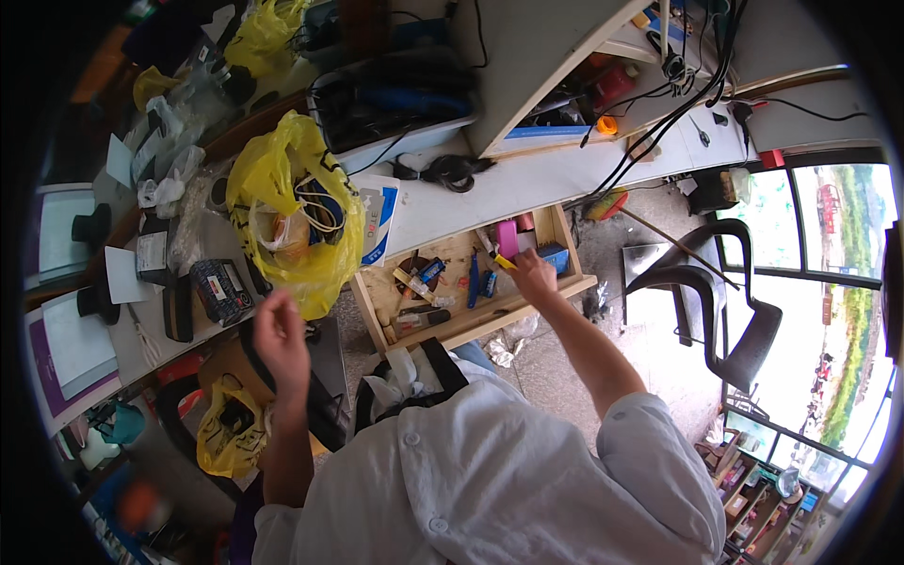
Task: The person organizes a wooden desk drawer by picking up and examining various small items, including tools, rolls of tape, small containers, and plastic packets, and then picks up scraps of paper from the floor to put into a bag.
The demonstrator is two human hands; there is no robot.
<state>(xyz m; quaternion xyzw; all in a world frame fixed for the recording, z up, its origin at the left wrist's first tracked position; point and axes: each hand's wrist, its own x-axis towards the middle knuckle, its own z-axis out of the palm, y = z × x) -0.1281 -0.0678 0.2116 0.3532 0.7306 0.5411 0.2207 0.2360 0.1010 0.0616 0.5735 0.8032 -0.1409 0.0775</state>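
Observation:
My right hand [534,277] reaches into a pulled-out wooden drawer [452,248], its fingers on the yellow handle [503,262] of a small tool. The far end of that tool lies near a pink case [506,239]. A blue box [553,258] sits beside the hand in the drawer's right side. Blue-handled pliers or a similar tool [473,279] and a small blue packet [489,284] lie left of it. My left hand [282,342] is raised near a yellow plastic bag [296,282], fingers loosely curled, with nothing seen in it.
A white counter [452,201] carries a bundle of dark hair [445,171] and a grey bin [395,134]. Black cables [657,113] hang down on the right. A black chair [741,311] and a broom [607,205] stand right of the drawer. A mirror is at the left.

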